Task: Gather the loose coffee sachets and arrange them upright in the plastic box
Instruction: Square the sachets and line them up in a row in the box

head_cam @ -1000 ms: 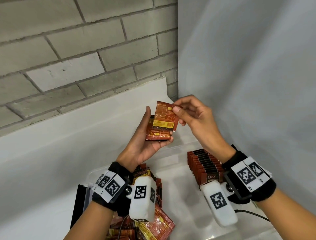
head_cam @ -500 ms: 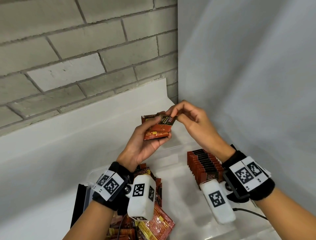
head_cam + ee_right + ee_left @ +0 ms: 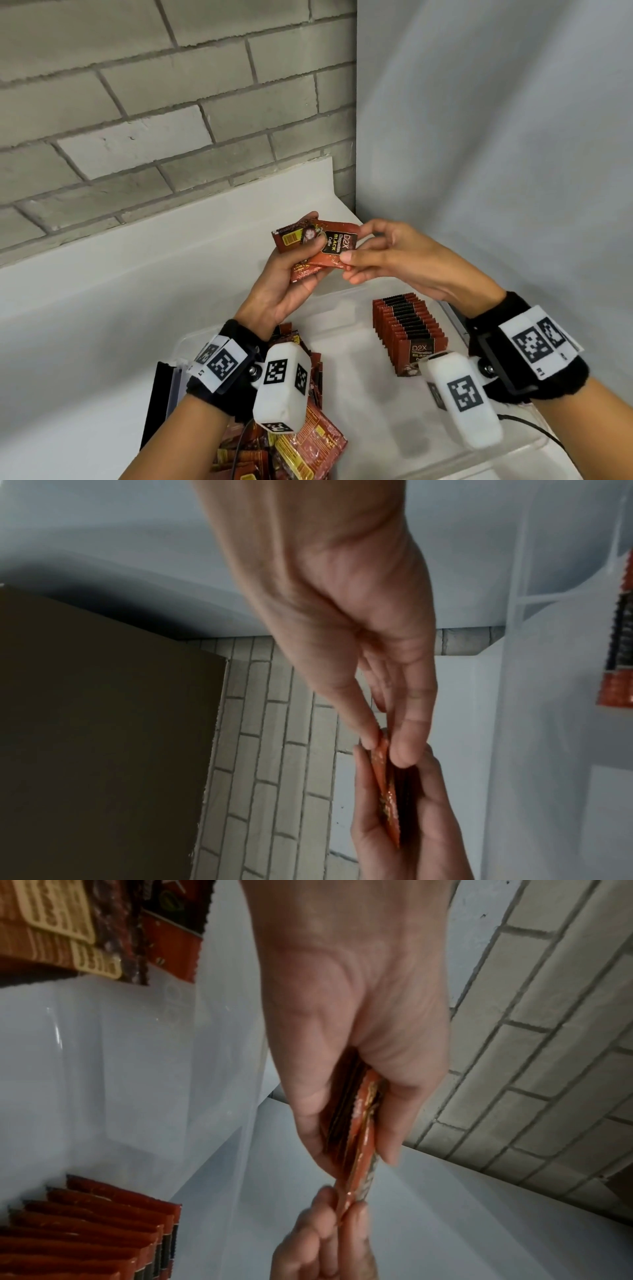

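From the head camera we see the left hand (image 3: 281, 284) raised above the clear plastic box (image 3: 329, 329), its thumb and fingers curled round a small stack of coffee sachets (image 3: 310, 253). The top sachet (image 3: 334, 248) lies face up, and here we can read "D2X" and "BLACK Coffee" on it, which neither wrist view lets us do. The right hand (image 3: 394, 260) pinches that sachet's near corner between thumb and fingertips.

The left wrist view gives us the stack edge-on (image 3: 356, 1123), so we can tell there are several sachets pressed between thumb and fingers, with the right hand's fingertips (image 3: 325, 1218) gripping the lower end (the picture is a little blurred). The right wrist view shows the same pinch from the other side (image 3: 387, 745) and, alone among the views, a dark brown panel (image 3: 103, 723) against the brick wall (image 3: 274, 777).

Inside the box, at its right, a row of upright sachets (image 3: 407, 329) stands packed together. At its left a loose pile of sachets (image 3: 301, 442) lies jumbled, partly hidden by the left wrist camera (image 3: 282, 387); the right wrist camera (image 3: 460, 397) covers the nearest end of the row. The box sits on a white desk (image 3: 85, 342), with a black flat object (image 3: 157, 401) just left of it.
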A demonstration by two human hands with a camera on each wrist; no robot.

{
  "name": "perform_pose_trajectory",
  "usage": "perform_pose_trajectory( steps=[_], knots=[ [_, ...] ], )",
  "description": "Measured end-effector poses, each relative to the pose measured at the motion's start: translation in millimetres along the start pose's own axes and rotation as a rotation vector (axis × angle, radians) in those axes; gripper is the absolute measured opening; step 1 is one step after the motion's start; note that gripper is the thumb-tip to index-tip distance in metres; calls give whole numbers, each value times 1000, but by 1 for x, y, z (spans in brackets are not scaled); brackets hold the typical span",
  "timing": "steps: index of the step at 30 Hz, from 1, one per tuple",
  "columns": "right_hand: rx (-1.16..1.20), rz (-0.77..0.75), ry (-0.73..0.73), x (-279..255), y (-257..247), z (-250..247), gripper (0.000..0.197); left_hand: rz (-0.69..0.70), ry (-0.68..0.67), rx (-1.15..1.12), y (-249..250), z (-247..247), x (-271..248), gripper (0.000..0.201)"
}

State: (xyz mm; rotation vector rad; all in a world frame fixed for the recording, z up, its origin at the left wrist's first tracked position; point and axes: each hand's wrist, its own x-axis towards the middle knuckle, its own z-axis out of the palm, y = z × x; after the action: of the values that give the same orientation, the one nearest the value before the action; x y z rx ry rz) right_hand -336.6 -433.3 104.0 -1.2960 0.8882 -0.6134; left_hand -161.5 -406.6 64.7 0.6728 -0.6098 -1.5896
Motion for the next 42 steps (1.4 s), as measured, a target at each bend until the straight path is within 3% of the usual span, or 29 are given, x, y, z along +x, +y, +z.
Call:
perform_pose_trajectory(
  steps=[2, 4, 6, 9, 14, 23, 32, 37, 42],
  knots=[
    [-21, 9, 26, -4, -1, -4, 28, -6, -2, 52, -1, 0, -1, 50],
    [-85, -4, 48, -10, -5, -9, 19, -26, -17, 101, -4, 1, -1, 72],
    [-166, -31, 80, -20, -10, -17, 14, -54, -23, 103, -5, 1, 0, 81],
    [-338, -46, 103, -43, -18, -34, 12, -76, 23, 2, -3, -3, 1, 74],
    [-750, 33, 14, -83, -8, -47, 9, -66, 75, -68, -1, 3, -2, 27],
    [-1073, 54, 5, -94, 43, -47, 30, -72, 70, -82, 0, 4, -3, 38],
    [-1227, -206, 20, -90, 66, -48, 21, -89, 115, -12, -1, 4, -2, 32],
    [-1316, -366, 25, -92, 66, -45, 33, -87, 102, 22, -2, 6, -2, 30],
    [-1311, -398, 26, -91, 69, -47, 37, -93, 85, 60, -2, 6, -3, 37]
  ],
)
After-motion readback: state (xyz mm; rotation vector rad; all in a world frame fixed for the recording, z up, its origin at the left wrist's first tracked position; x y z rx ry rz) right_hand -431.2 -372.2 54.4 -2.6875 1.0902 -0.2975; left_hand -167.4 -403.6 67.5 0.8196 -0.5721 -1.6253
